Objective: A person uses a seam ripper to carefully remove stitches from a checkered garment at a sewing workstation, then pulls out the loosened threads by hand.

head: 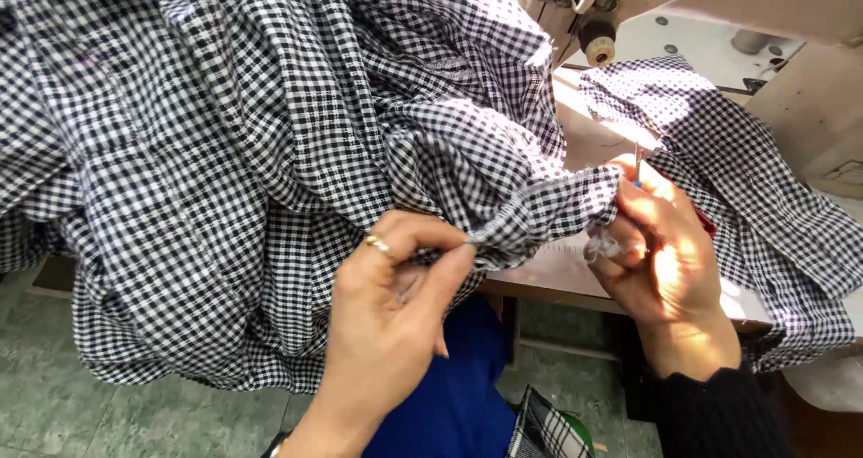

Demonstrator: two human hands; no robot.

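Both hands pinched the black-and-white checked fabric (270, 152) taut over the counter (557, 274) edge, the left hand (395, 287) gripping a gathered fold while the right hand (661, 260), also holding a small tool, clamped the seam end to expose the stitching.

Head camera looks steeply down, close over the sewing table (575, 274).

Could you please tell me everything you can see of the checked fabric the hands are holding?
The checked fabric is a thin woven black-and-white gingham, bunched in deep folds, hanging toward the floor. The left hand pinches a narrow gathered edge; the right hand holds that same edge further along. Another part lies over the sewing table.
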